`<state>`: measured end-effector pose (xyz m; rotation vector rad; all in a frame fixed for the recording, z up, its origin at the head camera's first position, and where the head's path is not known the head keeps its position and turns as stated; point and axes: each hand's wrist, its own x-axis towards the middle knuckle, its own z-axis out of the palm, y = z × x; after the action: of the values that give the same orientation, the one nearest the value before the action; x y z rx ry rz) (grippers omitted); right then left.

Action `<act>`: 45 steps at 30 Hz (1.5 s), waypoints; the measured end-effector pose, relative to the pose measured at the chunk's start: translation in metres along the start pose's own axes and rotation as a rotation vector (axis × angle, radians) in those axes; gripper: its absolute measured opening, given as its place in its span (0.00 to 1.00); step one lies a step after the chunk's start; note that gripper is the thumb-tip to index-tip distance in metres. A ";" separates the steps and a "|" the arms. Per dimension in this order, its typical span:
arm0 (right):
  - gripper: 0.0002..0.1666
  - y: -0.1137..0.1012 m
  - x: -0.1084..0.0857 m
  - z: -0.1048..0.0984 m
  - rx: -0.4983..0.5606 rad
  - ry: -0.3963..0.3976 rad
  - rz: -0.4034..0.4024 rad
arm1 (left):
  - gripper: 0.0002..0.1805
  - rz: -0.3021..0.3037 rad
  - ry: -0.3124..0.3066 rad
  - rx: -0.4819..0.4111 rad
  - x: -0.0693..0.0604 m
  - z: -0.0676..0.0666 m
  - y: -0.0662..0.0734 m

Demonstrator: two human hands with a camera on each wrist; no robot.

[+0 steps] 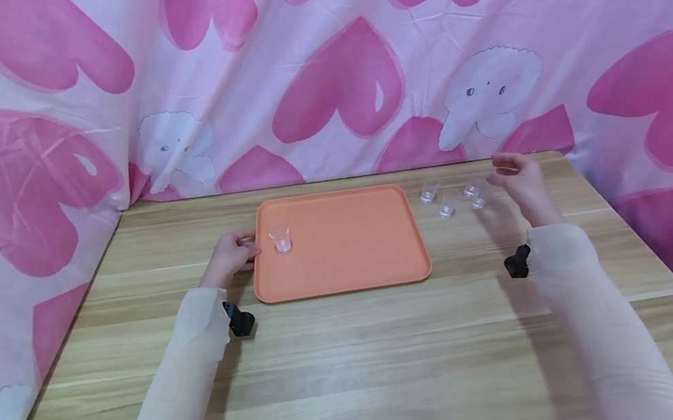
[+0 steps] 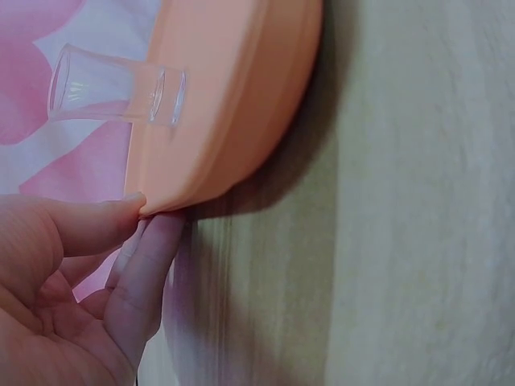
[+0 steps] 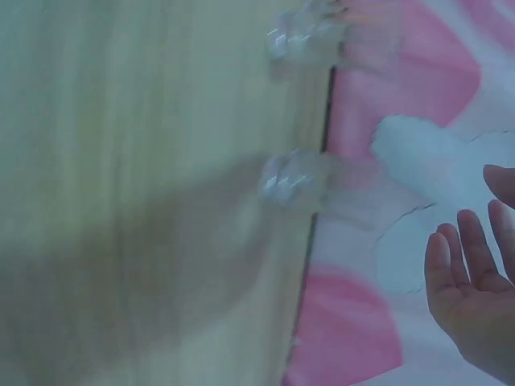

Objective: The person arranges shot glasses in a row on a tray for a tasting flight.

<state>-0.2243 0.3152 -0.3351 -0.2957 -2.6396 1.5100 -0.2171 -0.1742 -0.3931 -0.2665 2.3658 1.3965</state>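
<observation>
An orange tray point(image 1: 347, 250) lies on the table, with one small clear cup point(image 1: 281, 238) upright near its left end. My left hand point(image 1: 232, 256) pinches the tray's left rim; in the left wrist view the thumb is on top and the fingers point(image 2: 145, 281) are underneath. Right of the tray stand several more small clear cups point(image 1: 446, 208), close together. Just beyond them on the right, my right hand point(image 1: 521, 185) is raised above the table with its fingers apart. In the right wrist view that hand holds nothing, and a blurred clear cup point(image 3: 298, 181) stands apart from it.
The wooden table point(image 1: 353, 366) carries the tray and cups. A pink curtain point(image 1: 336, 87) with hearts hangs behind the table's back edge and along both sides. Each wrist wears a small black camera point(image 1: 240, 319).
</observation>
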 end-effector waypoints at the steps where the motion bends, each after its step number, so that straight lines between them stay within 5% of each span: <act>1: 0.31 0.003 0.000 -0.001 -0.021 -0.010 0.021 | 0.26 0.000 0.000 -0.001 0.000 0.000 0.000; 16: 0.41 0.035 0.002 0.000 -0.050 -0.176 0.177 | 0.26 -0.016 -0.002 -0.001 -0.004 -0.001 0.003; 29: 0.42 0.032 0.000 0.010 0.024 -0.119 0.186 | 0.27 -0.013 -0.008 -0.010 -0.005 -0.001 0.004; 39: 0.37 0.036 -0.001 0.011 0.062 -0.093 0.194 | 0.27 -0.023 -0.015 -0.030 -0.003 0.001 0.004; 45: 0.16 0.037 0.000 0.011 0.109 -0.079 0.211 | 0.27 -0.034 -0.010 -0.024 -0.002 -0.001 0.004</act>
<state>-0.2220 0.3239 -0.3722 -0.5317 -2.6438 1.7554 -0.2164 -0.1732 -0.3889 -0.3037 2.3265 1.4086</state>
